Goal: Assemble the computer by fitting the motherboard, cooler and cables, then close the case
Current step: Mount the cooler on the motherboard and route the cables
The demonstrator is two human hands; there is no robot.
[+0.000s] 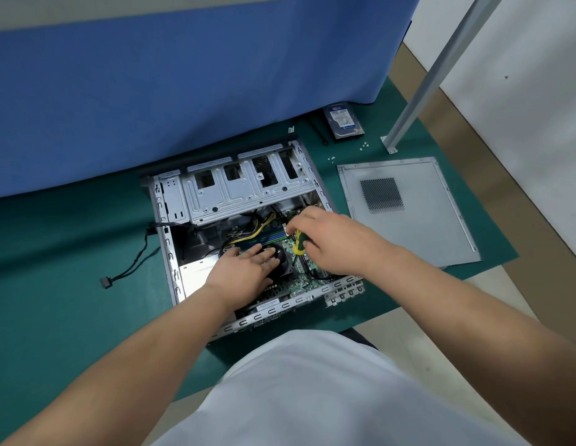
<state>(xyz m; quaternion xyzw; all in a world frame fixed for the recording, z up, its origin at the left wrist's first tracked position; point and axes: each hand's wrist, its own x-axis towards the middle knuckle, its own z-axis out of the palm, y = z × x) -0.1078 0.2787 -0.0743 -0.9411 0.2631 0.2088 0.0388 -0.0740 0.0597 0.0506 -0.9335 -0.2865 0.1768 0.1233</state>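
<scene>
1. Head view, layout: the open case [170, 239] lies on its side on the green surface [54, 252]. The motherboard [304, 278] sits inside it, and the cooler [285, 257] sits on the board at the case's centre. The side panel [409, 214] lies apart at 3 o'clock from the case, so closing is not yet due.
2. Left hand [244, 268]: its grip is wide, with straight fingers resting flat on the cooler. Judged purpose: steady the cooler while it is fastened. Press evenly so that it does not tilt.
3. Right hand [331, 243]: its grip is curled round the screwdriver [300, 242], at 3 o'clock from the cooler. The tip is hidden.
4. Judged step: driving a cooler screw. Hold the tool upright and turn gently.
5. Keep the yellow cables [260, 228], at 12 o'clock from the cooler, away from the fan.
6. Loose screws [363, 146] lie at 1 o'clock, near the hard drive [344, 122].
</scene>
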